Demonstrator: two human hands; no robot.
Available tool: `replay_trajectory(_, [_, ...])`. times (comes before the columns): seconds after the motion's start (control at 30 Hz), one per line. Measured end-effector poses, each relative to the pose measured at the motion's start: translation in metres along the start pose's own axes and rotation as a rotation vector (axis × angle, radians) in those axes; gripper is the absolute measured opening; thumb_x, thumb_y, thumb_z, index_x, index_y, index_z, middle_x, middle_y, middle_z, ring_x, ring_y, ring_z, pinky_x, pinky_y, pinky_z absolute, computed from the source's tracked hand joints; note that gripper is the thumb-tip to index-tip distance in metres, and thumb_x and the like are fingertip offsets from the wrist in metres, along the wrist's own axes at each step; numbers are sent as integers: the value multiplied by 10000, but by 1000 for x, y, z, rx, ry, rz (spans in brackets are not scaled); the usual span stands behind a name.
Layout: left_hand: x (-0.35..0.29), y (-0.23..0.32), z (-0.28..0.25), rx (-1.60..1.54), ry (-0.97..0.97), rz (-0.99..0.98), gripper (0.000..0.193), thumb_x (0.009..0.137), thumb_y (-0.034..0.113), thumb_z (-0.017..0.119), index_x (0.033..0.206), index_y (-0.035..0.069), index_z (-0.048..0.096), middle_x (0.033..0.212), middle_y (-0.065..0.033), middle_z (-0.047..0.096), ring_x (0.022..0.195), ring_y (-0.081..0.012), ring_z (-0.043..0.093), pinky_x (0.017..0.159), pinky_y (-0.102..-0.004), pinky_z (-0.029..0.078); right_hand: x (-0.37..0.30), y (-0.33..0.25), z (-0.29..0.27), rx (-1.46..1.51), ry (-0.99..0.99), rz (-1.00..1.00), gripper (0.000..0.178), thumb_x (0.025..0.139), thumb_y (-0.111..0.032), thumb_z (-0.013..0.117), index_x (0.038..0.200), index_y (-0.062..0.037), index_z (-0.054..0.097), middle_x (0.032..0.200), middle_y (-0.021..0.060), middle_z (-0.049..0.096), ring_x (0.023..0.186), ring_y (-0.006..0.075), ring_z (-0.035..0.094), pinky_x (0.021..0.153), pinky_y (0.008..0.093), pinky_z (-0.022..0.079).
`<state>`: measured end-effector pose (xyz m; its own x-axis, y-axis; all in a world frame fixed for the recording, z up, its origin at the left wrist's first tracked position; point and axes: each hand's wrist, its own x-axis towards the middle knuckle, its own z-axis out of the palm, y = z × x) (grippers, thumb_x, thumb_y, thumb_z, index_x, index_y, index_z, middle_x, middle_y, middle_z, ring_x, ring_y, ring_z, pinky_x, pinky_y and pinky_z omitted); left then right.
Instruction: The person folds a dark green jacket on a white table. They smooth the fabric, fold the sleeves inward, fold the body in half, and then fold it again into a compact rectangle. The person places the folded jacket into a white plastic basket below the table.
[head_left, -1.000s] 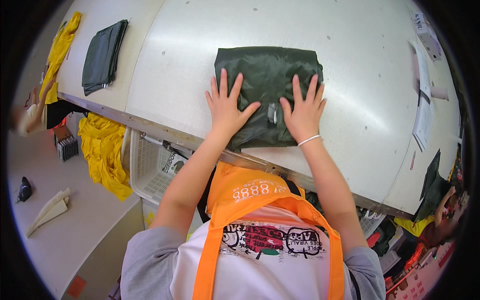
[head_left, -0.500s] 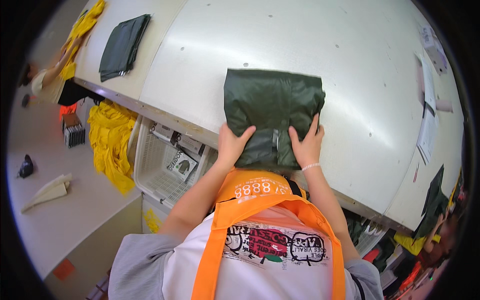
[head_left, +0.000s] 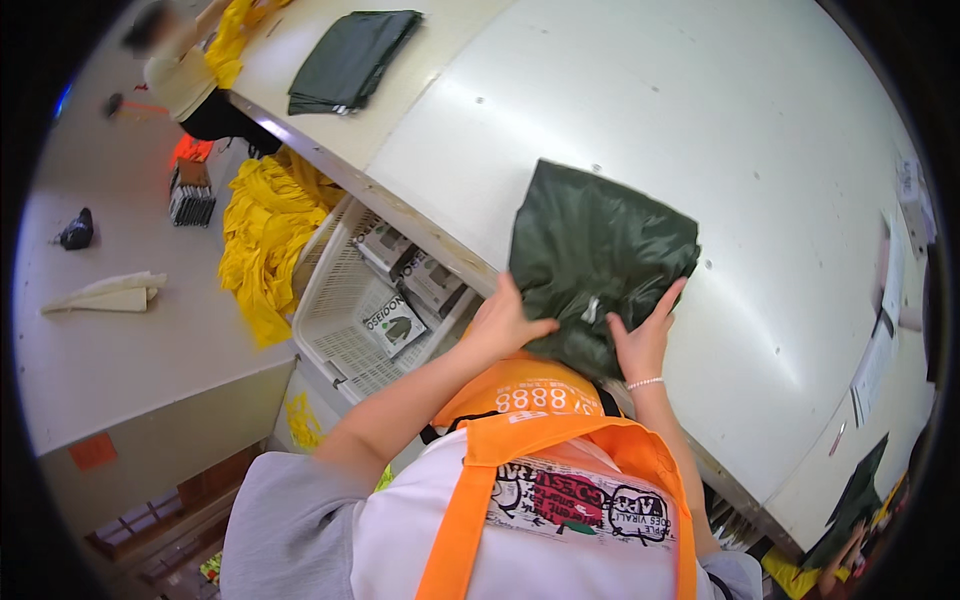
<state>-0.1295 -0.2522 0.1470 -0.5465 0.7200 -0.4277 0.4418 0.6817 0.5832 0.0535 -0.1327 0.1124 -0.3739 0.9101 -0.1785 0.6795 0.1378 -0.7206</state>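
Observation:
A folded dark green rain garment (head_left: pixel 605 240), shiny and a little creased, lies on the table's near edge in front of my body. My left hand (head_left: pixel 507 325) grips its near left side, the thumb on top of the cloth. On the near right side my right hand (head_left: pixel 645 345) holds it the same way, with a beaded bracelet at the wrist. Between the thumbs the cloth is puckered around a small white tag (head_left: pixel 590 310). Under the cloth, part of my fingers is hidden.
A stack of folded dark green garments (head_left: pixel 355 60) lies at the far left of the table (head_left: pixel 480 150). Below the edge stands a white basket (head_left: pixel 345 345) with several printed packages, beside heaped yellow cloth (head_left: pixel 265 235). A person (head_left: pixel 185 75) works at far left. Papers (head_left: pixel 875 345) lie at right.
The view has turned, so the table edge slants more steeply. The garment's near part, flatter before, is now more bunched between my thumbs. Both hands keep their hold.

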Motion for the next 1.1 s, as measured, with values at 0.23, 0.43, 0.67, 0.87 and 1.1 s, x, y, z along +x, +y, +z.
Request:
replay_trajectory(0.23, [174, -24, -5, 43, 332, 191, 294, 789, 112, 603, 1001, -32, 459, 953, -210, 600, 927, -374, 583, 766, -426, 491, 111, -177, 61, -466, -137, -367, 724, 812, -504, 606, 1441, -255, 347, 1252, 421, 353, 961, 498, 570, 863, 428, 482])
replay_trajectory(0.43, [189, -19, -53, 352, -4, 655, 334, 870, 315, 553, 1087, 73, 630, 1037, -134, 657, 975, -319, 605, 812, -397, 495, 187, -243, 132, -1156, -298, -180, 926, 715, -662, 618, 1453, -176, 338, 1370, 389, 293, 1054, 373, 578, 896, 352, 452])
replay_trajectory(0.67, [253, -56, -221, 227, -164, -43, 371, 833, 391, 634, 862, 27, 697, 837, -136, 687, 790, -258, 660, 711, -391, 496, 176, -233, 169, -1390, -280, -354, 716, 832, -427, 522, 1439, -89, 349, 1387, 406, 290, 988, 389, 533, 874, 424, 388])
replay_trajectory(0.87, [390, -212, -311, 616, 798, 204, 543, 880, 336, 579, 1357, 112, 447, 1416, -163, 401, 1285, -333, 389, 1033, -468, 335, 179, -228, 171, -1366, -268, -418, 747, 825, -452, 521, 1446, -82, 335, 1386, 417, 279, 1005, 390, 505, 875, 411, 366])
replay_trajectory(1.1, [346, -143, -246, 555, 519, 405, 400, 908, 236, 510, 1278, 84, 515, 1359, -209, 444, 1274, -348, 410, 1043, -517, 322, 193, -221, 119, -1017, -301, -470, 779, 746, -450, 659, 1407, -119, 411, 1370, 360, 342, 1073, 336, 514, 911, 341, 397])
